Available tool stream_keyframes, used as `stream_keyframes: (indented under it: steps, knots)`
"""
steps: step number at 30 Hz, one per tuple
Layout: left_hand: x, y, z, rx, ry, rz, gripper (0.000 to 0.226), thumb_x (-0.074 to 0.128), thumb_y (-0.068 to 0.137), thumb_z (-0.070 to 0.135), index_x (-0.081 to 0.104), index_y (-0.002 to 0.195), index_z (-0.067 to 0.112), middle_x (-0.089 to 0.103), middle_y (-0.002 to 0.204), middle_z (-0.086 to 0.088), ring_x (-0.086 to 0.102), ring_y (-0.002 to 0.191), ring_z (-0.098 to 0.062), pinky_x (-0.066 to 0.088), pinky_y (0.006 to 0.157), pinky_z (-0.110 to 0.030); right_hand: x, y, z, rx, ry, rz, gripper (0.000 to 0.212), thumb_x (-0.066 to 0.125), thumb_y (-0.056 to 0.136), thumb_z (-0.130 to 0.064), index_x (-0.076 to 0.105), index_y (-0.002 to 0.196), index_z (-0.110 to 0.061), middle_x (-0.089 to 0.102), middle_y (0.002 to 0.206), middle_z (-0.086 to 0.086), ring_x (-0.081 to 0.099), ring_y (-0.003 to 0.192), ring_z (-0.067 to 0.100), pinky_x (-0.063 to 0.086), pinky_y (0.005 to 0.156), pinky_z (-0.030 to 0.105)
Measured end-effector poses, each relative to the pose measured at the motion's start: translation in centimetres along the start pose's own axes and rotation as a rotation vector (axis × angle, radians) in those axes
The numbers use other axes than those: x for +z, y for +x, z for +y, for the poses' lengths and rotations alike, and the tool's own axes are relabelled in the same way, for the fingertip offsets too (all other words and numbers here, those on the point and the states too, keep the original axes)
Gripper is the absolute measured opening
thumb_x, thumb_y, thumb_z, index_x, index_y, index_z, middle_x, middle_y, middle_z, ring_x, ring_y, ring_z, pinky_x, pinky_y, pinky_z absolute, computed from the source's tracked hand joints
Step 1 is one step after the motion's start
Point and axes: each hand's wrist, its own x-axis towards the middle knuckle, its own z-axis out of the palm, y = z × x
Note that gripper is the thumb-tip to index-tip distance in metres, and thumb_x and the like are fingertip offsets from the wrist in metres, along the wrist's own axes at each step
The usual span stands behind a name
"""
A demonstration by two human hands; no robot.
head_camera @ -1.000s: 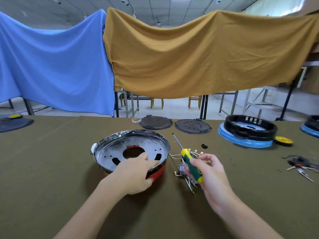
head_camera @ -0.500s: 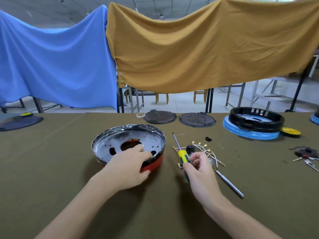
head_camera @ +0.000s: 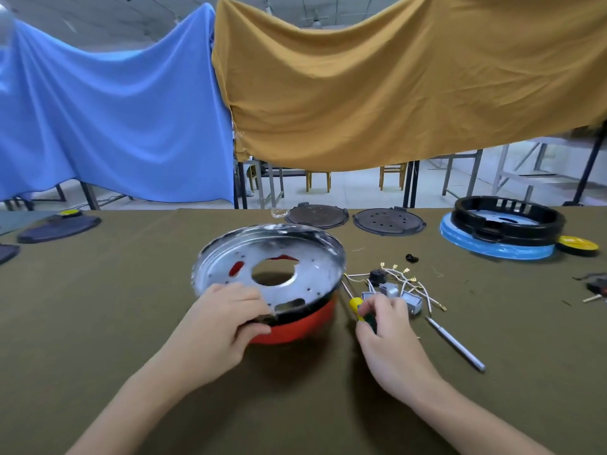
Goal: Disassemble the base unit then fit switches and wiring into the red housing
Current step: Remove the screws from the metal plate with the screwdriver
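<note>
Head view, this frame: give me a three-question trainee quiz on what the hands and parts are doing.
1. True or false: the left hand grips the near rim of the red housing.
2. Which tool does the right hand hold? A) the yellow-and-green screwdriver B) the loose silver shaft C) pliers
3. Fill in: the switches and wiring lie on the table to the ____ of the housing, person's own side.

Key: 1 true; 2 A; 3 right.
</note>
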Motion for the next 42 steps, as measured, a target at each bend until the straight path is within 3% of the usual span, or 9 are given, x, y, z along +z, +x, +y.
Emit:
stream_keyframes:
  steps: [5,12,17,24,29,34,36,39,42]
  knots:
    - [-0.8,-1.2,-1.7,-0.091,-0.153,-0.102,0.006,0.076,0.086,0.016,0.073,0.087,0.021,0.060,0.081,0.020,0.053,0.079,-0.001,0.044,0.079,-0.024,-0.2,0.0,0.0,-0.044,-0.195,-0.015,0.007,0.050,0.091,-0.018,0.048,0.093,-0.024,0.035,0.102,-0.008,0.049,0.092,0.016,0.036,0.073,0.027]
    - [0.6,0.9,1.3,-0.093,-0.087,-0.122,0.037,0.062,0.087,0.057,0.060,0.119,0.040,0.054,0.114,0.025,0.050,0.107,0.005,0.043,0.089,-0.019,-0.4,0.3,0.2,-0.077,-0.285,-0.013,0.007,0.056,0.088,-0.028,0.052,0.082,-0.029,0.039,0.092,-0.011,0.040,0.095,0.011,0.031,0.065,0.018]
    - [2.1,0.6,1.5,-0.017,-0.045,-0.110,0.021,0.050,0.100,0.038,0.062,0.099,0.020,0.055,0.097,0.013,0.051,0.093,-0.010,0.045,0.081,-0.031,-0.9,0.7,0.5,-0.134,-0.242,0.027,0.007,0.058,0.086,-0.022,0.054,0.082,-0.025,0.048,0.085,-0.009,0.045,0.089,0.012,0.032,0.067,0.023]
    - [-0.5,-0.5,-0.1,0.039,-0.160,-0.079,0.007,0.063,0.091,0.026,0.069,0.093,0.024,0.062,0.086,0.017,0.056,0.082,-0.003,0.050,0.076,-0.030,-1.0,0.7,0.4,-0.198,-0.121,0.043,0.014,0.060,0.085,-0.022,0.051,0.082,-0.032,0.055,0.080,-0.011,0.053,0.077,0.006,0.038,0.063,0.023]
    - [-0.6,-0.7,0.0,0.059,-0.147,-0.030,0.012,0.063,0.089,0.028,0.071,0.097,0.024,0.066,0.090,0.017,0.060,0.084,-0.007,0.052,0.077,-0.032,-1.7,0.7,-0.3,-0.202,0.066,0.075,0.054,0.065,0.083,-0.014,0.039,0.102,-0.058,0.060,0.088,-0.020,0.059,0.077,0.003,0.044,0.062,0.020]
    - [1.0,-1.6,-0.7,0.056,-0.182,0.001,0.016,0.073,0.086,0.027,0.078,0.099,0.019,0.071,0.104,0.018,0.065,0.096,-0.004,0.052,0.087,-0.029,-1.7,0.9,0.0,-0.223,0.004,0.018,0.067,0.061,0.081,-0.002,0.040,0.116,-0.056,0.060,0.092,-0.023,0.059,0.070,0.006,0.045,0.064,0.014]
    - [1.2,-2.4,-0.7,-0.055,-0.333,0.072,0.026,0.071,0.085,0.043,0.077,0.104,0.026,0.068,0.115,0.020,0.061,0.109,0.001,0.046,0.095,-0.020,-1.9,1.1,0.0,-0.199,0.000,0.011,0.059,0.055,0.083,-0.005,0.042,0.112,-0.055,0.061,0.090,-0.019,0.058,0.067,0.009,0.046,0.064,0.022]
    - [0.6,-2.1,-2.1,-0.602,-0.648,0.415,0.029,0.063,0.091,0.049,0.065,0.117,0.035,0.059,0.127,0.021,0.053,0.124,0.000,0.041,0.095,-0.011,-2.0,1.4,0.1,-0.175,0.102,0.016,0.034,0.043,0.094,-0.028,0.047,0.114,-0.055,0.062,0.088,-0.015,0.056,0.065,0.009,0.043,0.062,0.026]
    - [0.6,-1.6,-3.6,-0.987,-0.965,0.121,0.029,0.061,0.095,0.040,0.064,0.119,0.026,0.064,0.127,0.011,0.058,0.122,-0.014,0.043,0.108,-0.033,-1.6,1.7,-0.3,-0.160,0.163,0.035,0.019,0.043,0.096,-0.056,0.049,0.114,-0.052,0.061,0.093,-0.023,0.058,0.085,-0.002,0.048,0.073,0.028]
